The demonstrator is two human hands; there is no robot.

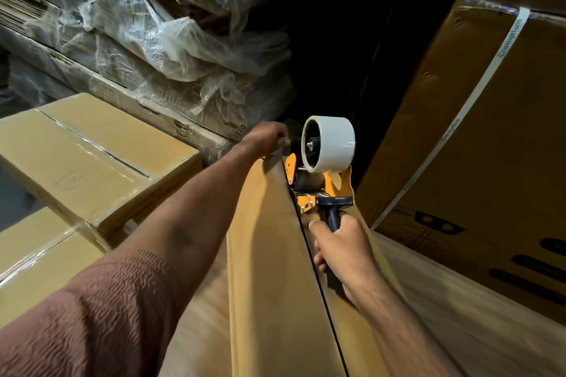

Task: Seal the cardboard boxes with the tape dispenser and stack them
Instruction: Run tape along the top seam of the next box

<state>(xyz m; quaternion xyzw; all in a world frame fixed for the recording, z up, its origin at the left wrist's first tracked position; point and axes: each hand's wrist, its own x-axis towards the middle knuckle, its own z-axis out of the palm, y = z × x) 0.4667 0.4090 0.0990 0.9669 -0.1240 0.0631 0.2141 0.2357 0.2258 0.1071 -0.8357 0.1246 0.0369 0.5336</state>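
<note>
a smooth, matt brown cardboard box [269, 254] under a tape dispenser [321, 190] with an orange painted metal frame, a dark plastic handle and a glossy white roll of tape [332, 142]. sealed boxes [92, 159] shine with clear glossy tape. crinkled clear plastic wrap [171, 49] covers stacked cardboard. a ribbed reddish cloth sleeve [92, 315].

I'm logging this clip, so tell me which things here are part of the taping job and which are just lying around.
In the job:
- tape dispenser, gripped by the right hand
- open-seamed cardboard box, far end held by the left hand
- sealed boxes

Lying about:
- plastic-wrapped flat cardboard
- strapped cartons
</note>
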